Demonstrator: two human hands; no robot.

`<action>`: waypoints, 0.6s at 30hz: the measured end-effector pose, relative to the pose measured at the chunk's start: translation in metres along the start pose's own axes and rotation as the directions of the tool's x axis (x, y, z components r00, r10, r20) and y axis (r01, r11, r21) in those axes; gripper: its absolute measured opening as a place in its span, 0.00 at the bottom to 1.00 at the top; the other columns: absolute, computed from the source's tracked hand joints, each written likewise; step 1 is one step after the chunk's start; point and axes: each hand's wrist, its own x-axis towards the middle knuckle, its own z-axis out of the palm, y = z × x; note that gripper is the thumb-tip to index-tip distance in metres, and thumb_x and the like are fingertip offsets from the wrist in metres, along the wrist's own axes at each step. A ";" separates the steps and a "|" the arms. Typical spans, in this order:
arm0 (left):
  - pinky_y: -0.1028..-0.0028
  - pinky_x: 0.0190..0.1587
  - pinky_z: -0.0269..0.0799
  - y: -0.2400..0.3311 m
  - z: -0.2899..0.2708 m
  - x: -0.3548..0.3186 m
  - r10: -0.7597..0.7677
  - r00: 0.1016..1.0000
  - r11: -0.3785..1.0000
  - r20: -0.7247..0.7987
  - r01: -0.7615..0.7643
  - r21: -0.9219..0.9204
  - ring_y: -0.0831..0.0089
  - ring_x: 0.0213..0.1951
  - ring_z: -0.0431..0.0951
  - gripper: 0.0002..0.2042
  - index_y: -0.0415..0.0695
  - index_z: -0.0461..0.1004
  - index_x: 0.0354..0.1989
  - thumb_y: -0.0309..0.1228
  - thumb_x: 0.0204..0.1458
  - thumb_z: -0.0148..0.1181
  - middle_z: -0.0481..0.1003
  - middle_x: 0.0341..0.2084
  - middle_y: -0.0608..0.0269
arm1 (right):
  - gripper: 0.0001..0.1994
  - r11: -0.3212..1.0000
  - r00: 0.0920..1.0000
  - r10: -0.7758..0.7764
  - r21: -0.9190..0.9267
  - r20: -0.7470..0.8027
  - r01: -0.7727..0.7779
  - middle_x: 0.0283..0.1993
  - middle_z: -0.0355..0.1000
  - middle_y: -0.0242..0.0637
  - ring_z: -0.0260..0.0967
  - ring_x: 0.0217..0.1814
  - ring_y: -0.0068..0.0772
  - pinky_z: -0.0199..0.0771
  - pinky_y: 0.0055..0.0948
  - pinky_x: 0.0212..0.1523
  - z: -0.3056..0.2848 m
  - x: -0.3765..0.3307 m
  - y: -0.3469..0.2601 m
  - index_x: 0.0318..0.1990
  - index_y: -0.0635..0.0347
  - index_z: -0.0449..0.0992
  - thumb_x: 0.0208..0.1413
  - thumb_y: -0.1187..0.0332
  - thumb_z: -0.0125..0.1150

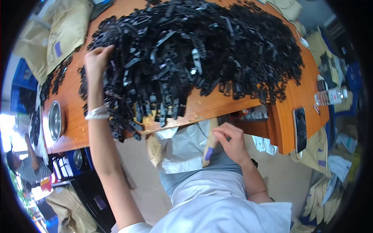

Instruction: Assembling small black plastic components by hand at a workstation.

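Observation:
A big heap of black plastic clip-like parts (175, 58) covers most of the wooden table. At the heap's left side, my left hand (98, 60) is closed, with its fingertips against the black parts; what they hold, if anything, is hidden. My right hand (232, 141) is nearer my body, its fingers curled together beside the brown rim of an open bag (184, 145). I cannot make out anything in those fingers. The bag has a pale, shiny lining and a purple mark, and it sits over my lap under the table's front edge.
On the left of the table stands a round metal bowl (56, 121). A phone (300, 130) lies on the right edge, near a plastic bottle (331, 96). Brown sacks (68, 31) stand at the far left. An open drawer space (252, 126) is under the table. Another person (32, 165) is at the far left.

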 end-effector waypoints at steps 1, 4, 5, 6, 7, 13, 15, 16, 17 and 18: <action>0.80 0.21 0.61 -0.002 -0.002 -0.005 -0.028 1.000 0.988 0.007 0.029 -0.151 0.80 0.16 0.66 0.13 0.38 0.77 0.24 0.38 0.45 0.61 0.71 0.15 0.70 | 0.05 1.000 1.000 0.014 -0.010 -0.020 -0.014 0.27 0.69 0.38 0.67 0.24 0.24 0.65 0.19 0.24 -0.003 0.004 0.006 0.34 0.68 0.74 0.50 0.79 0.54; 0.87 0.20 0.59 -0.012 -0.017 -0.024 -0.149 0.981 0.946 0.120 0.177 -0.272 0.84 0.20 0.70 0.12 0.41 0.74 0.27 0.38 0.50 0.57 0.73 0.19 0.66 | 0.05 0.990 0.926 -0.069 -0.137 -0.371 0.019 0.27 0.67 0.36 0.65 0.22 0.22 0.63 0.19 0.22 -0.011 0.021 0.011 0.35 0.68 0.74 0.50 0.79 0.56; 0.87 0.20 0.59 -0.013 -0.019 -0.036 -0.151 0.981 0.946 0.121 0.179 -0.272 0.84 0.20 0.70 0.12 0.41 0.74 0.27 0.38 0.50 0.57 0.73 0.19 0.66 | 0.05 0.990 0.927 -0.068 -0.137 -0.370 0.018 0.27 0.67 0.36 0.65 0.22 0.22 0.63 0.19 0.22 -0.011 0.028 0.010 0.35 0.68 0.74 0.50 0.79 0.56; 0.87 0.20 0.60 -0.008 -0.015 -0.048 -0.114 0.989 0.942 0.094 0.138 -0.305 0.83 0.21 0.71 0.12 0.40 0.73 0.27 0.37 0.51 0.56 0.74 0.21 0.64 | 0.05 0.955 0.890 -0.181 -0.290 -0.419 0.058 0.27 0.66 0.36 0.65 0.21 0.23 0.62 0.20 0.21 -0.012 0.034 0.008 0.35 0.67 0.74 0.50 0.78 0.57; 0.87 0.20 0.62 -0.003 -0.011 -0.060 -0.080 0.995 0.937 0.064 0.097 -0.337 0.81 0.23 0.73 0.12 0.39 0.73 0.27 0.37 0.52 0.55 0.74 0.23 0.62 | 0.04 0.895 0.844 -0.298 -0.438 -0.446 0.085 0.27 0.66 0.36 0.64 0.20 0.24 0.62 0.21 0.20 -0.011 0.042 0.008 0.34 0.67 0.74 0.50 0.78 0.58; 0.83 0.26 0.68 0.048 0.014 -0.157 0.066 0.976 0.901 0.205 0.031 -0.434 0.80 0.28 0.74 0.10 0.35 0.70 0.39 0.21 0.47 0.57 0.72 0.30 0.64 | 0.12 0.683 0.843 -0.334 -0.725 -0.422 -0.092 0.26 0.61 0.36 0.65 0.28 0.36 0.64 0.33 0.26 -0.002 0.064 0.011 0.37 0.62 0.74 0.44 0.69 0.65; 0.85 0.28 0.68 0.050 0.022 -0.187 0.072 0.941 0.864 0.329 0.106 -0.493 0.83 0.31 0.71 0.14 0.37 0.70 0.41 0.17 0.44 0.58 0.69 0.30 0.68 | 0.12 0.715 0.871 -0.328 -0.699 -0.367 -0.025 0.27 0.62 0.36 0.65 0.29 0.36 0.65 0.33 0.27 0.003 0.055 0.007 0.37 0.62 0.73 0.45 0.69 0.64; 0.86 0.28 0.68 0.050 0.026 -0.200 0.050 0.924 0.837 0.379 0.168 -0.521 0.84 0.32 0.70 0.15 0.37 0.70 0.42 0.16 0.44 0.59 0.69 0.29 0.68 | 0.12 0.716 0.873 -0.328 -0.698 -0.362 -0.020 0.27 0.62 0.36 0.65 0.29 0.36 0.65 0.33 0.27 0.006 0.050 0.006 0.37 0.62 0.73 0.45 0.69 0.64; 0.86 0.29 0.67 0.051 0.033 -0.210 0.038 0.900 0.803 0.434 0.231 -0.549 0.86 0.32 0.69 0.15 0.37 0.71 0.42 0.15 0.43 0.59 0.69 0.29 0.69 | 0.12 0.775 0.876 -0.284 -0.631 -0.391 -0.031 0.28 0.62 0.36 0.66 0.29 0.37 0.65 0.33 0.28 0.008 0.044 0.005 0.38 0.62 0.72 0.45 0.70 0.63; 0.86 0.27 0.66 0.050 0.038 -0.218 0.025 0.878 0.798 0.478 0.270 -0.538 0.86 0.30 0.69 0.15 0.37 0.71 0.42 0.16 0.42 0.60 0.69 0.28 0.70 | 0.12 0.831 0.880 -0.236 -0.555 -0.412 -0.036 0.29 0.63 0.37 0.66 0.30 0.37 0.65 0.33 0.28 0.009 0.041 0.004 0.38 0.62 0.71 0.46 0.71 0.62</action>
